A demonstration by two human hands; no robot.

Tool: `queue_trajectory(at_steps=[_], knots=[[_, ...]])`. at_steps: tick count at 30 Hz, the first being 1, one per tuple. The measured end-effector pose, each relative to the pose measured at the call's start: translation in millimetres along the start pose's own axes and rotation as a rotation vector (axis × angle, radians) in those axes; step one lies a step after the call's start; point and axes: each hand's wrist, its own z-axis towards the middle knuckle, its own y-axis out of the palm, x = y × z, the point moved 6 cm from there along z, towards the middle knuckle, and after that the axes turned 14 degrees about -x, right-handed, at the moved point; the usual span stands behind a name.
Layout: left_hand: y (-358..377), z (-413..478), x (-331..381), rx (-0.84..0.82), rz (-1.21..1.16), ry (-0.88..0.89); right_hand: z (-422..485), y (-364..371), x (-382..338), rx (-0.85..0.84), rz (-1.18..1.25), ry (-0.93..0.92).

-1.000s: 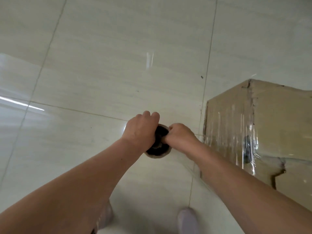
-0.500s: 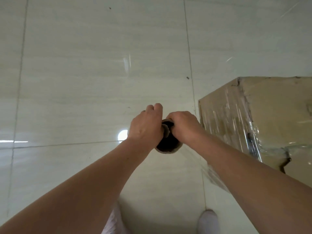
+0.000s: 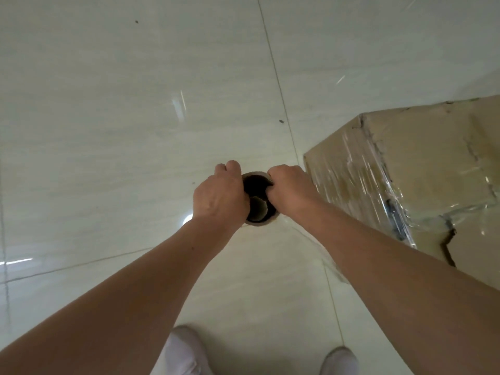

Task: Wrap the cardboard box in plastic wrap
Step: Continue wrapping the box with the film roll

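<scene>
Both forearms are bare; the shoes are white.

Glossy tile floor; matt cardboard box under shiny film

Single head-worn wide-angle view, aimed steeply down at the tiled floor. Left hand, right hand and wrap roll are framed centrally, close in; cardboard box is cropped by the right edge, shoes by the bottom.

Open tiled floor lies left; the cardboard box blocks the right.
</scene>
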Motion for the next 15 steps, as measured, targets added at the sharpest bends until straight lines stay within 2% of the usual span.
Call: queue_trajectory(at_steps=[4,6,9,11,15], knots=[[-9.2,10.1,20.8,-0.015,0.068,0.137,5.5,-17.3,5.6,0.073,-0.037,-0.125],[-9.7,14.1,27.4,-0.053,0.053,0.141,5.1,-23.1,19.7,0.078,0.074,-0.064],[-8.3,15.7,32.5,-0.054,0.017,0.132,3.4,-15.3,41.1,-0.044,0.151,0.079],[-7.8,15.6,33.5,-0.051,0.02,0.134,1.5,-7.5,44.5,-0.087,0.169,0.111],[-12.7,16.1,25.0,-0.03,0.014,0.094,9.2,-15.1,27.9,0.048,0.073,0.071]])
